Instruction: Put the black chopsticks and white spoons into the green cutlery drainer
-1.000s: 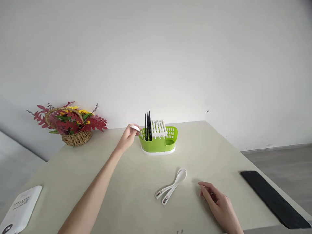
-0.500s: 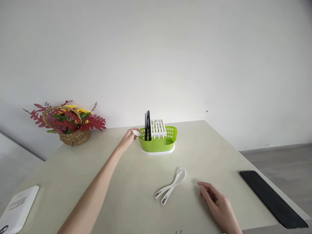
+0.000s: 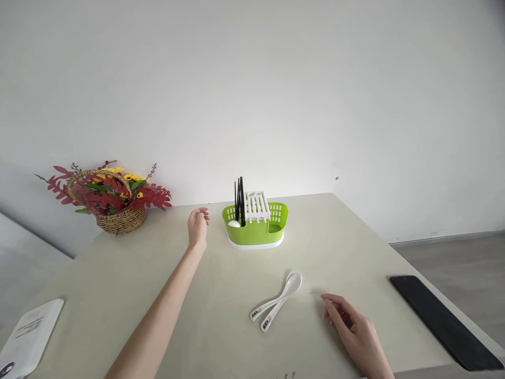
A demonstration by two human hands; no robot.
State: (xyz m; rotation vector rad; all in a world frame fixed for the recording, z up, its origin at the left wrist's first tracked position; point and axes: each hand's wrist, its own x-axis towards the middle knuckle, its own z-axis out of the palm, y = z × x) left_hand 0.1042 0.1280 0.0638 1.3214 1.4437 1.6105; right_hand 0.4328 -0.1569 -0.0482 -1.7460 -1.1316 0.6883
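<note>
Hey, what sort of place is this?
Probably a room at home, perhaps a dining area, judging by the green cutlery caddy, two crossed white spoons and basket of flowers.

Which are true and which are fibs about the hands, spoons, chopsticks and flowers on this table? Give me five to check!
1. Two crossed spoons lie on the table. True.
2. The left hand is holding a spoon. False: no spoon shows in that hand; it is beside the green basket, which has a white spoon in it.
3. Black chopsticks stand in the green basket. True.
4. The right hand is touching the crossed spoons. False: it is apart from them, to their right.
5. The flowers are in a glass vase. False: they are in a woven basket.
</note>
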